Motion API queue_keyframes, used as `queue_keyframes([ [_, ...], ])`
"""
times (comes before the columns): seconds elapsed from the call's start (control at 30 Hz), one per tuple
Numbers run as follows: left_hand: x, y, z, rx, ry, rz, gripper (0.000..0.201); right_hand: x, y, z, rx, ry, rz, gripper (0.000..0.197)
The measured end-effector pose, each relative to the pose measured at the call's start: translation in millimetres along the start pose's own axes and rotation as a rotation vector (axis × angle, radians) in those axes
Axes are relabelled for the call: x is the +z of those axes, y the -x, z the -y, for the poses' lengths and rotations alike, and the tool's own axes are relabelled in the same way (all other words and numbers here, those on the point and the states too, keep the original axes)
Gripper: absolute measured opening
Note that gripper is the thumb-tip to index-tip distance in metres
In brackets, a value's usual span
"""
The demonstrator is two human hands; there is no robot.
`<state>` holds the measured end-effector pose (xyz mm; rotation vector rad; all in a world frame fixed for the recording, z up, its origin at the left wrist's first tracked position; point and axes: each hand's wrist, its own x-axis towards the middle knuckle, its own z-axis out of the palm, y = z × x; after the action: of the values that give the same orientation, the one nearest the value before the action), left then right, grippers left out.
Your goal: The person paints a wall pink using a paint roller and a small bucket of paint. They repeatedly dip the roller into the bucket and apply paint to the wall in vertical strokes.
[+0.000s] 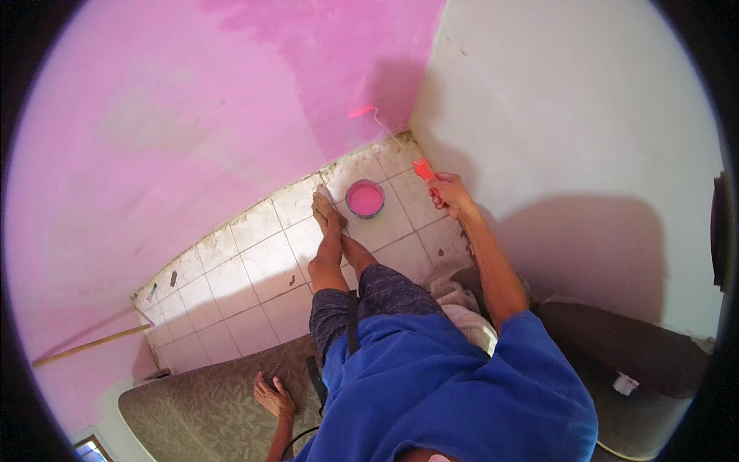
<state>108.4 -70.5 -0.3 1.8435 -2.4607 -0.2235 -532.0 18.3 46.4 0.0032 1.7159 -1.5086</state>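
Note:
My right hand is wrapped round the orange-red handle of a paint roller. Its thin wire frame runs up and left to a small pink roller sleeve, which appears to be against the pink wall near the corner. Fresh, darker pink covers the wall around and above the sleeve. Below it on the tiled floor stands a round tub of pink paint, beside my bare feet. My left hand lies with fingers apart on a brown, leaf-patterned upholstered piece; nothing shows in it.
A whitish wall meets the pink one at the corner. Dark furniture stands to the right, behind my arm. A wooden pole leans at the far left. Small objects lie on the pale floor tiles by the wall's foot.

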Motion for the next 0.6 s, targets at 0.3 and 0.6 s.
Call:
queue_keyframes([
  [0.3, 4.7, 0.5, 9.7, 0.029, -0.042, -0.008, 0.048, 5.4, 74.1, 47.3, -0.112, -0.012, 0.027, 0.014],
  [0.6, -3.5, 2.2, -0.9, -0.043, -0.023, 0.046, 0.048, 4.0, 101.2, 84.8, -0.065, 0.003, 0.011, 0.02],
])
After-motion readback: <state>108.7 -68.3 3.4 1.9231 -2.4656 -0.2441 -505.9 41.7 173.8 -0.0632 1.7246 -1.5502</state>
